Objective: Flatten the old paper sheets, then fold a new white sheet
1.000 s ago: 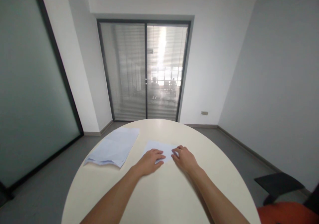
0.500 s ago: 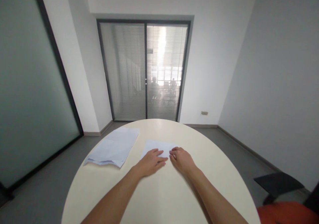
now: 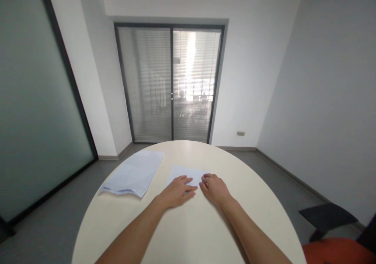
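A small white sheet of paper (image 3: 188, 171) lies on the round table in front of me, partly covered by both hands. My left hand (image 3: 178, 191) rests flat over its near left part, fingers spread and pointing right. At the right side of the paper is my right hand (image 3: 216, 188), its fingers bent and drawn together, with thumb and fingertips at the sheet. The paper between those fingertips is mostly hidden. To the left lies a stack of larger white paper sheets (image 3: 135, 172), with uneven, slightly lifted near edges; neither hand touches it.
The round cream table (image 3: 182, 232) fills the lower middle. An orange-seated chair (image 3: 335, 252) with a black armrest stands at the lower right. Beyond the table are a glass door with blinds (image 3: 143, 84) and white walls; a frosted glass panel (image 3: 35, 99) stands left.
The fingertips of my right hand have shifted very slightly at the paper. My left hand, the small sheet and the stack look the same.
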The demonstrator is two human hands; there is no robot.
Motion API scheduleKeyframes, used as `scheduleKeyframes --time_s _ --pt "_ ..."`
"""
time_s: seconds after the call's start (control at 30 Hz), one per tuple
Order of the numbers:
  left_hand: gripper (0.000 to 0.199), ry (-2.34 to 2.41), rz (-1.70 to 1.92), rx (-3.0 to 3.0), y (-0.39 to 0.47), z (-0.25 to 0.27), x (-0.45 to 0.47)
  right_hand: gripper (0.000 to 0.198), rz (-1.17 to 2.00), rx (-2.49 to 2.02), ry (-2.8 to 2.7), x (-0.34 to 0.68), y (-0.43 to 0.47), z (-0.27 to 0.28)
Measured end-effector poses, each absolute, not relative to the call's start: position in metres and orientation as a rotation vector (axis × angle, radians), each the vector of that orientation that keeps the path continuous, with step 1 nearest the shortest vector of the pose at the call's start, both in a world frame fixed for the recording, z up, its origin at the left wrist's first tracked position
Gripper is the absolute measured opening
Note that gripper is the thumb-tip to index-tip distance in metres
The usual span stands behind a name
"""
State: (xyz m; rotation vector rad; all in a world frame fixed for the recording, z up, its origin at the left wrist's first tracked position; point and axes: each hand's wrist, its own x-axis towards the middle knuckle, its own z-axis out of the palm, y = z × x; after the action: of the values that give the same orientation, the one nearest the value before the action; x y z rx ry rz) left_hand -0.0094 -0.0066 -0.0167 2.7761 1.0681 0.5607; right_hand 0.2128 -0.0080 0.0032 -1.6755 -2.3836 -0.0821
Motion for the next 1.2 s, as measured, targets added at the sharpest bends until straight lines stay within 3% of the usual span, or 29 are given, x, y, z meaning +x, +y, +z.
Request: scheduleKeyframes --time_s 1.2 --pt "0.038 0.974 0.606 2.742 -0.0146 -0.0059 -0.0065 0.036 -0.076 -1.815 -2.325 0.2091 -0.0139 0.0101"
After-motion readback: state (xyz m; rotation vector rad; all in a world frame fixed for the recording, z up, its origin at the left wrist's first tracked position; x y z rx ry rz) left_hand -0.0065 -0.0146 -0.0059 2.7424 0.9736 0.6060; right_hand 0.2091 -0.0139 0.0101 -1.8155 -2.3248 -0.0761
